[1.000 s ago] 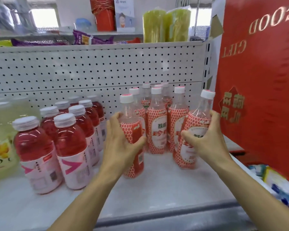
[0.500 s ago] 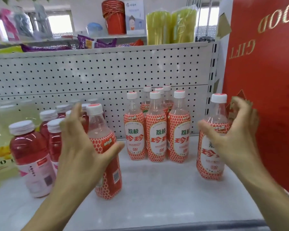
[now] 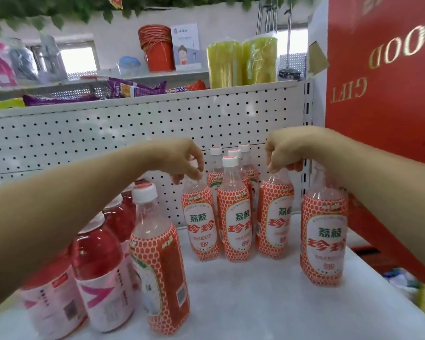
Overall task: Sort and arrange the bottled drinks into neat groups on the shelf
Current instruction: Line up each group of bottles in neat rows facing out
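Hands moved back: left hand (image 3: pixel 179 158) pinches the left bottle (image 3: pixel 199 217), right hand (image 3: pixel 285 150) the right bottle (image 3: pixel 275 217); white shelf (image 3: pixel 255 303), "GOOD GIFT" box (image 3: pixel 378 119).

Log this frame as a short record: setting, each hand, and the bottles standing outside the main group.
setting: white shelf with pegboard back
left hand: fingers curled over the top of the cluster's left bottle
right hand: fingers curled over the top of the cluster's right bottle
outside the group: front-left bottle beside the red drinks; far-right bottle standing apart
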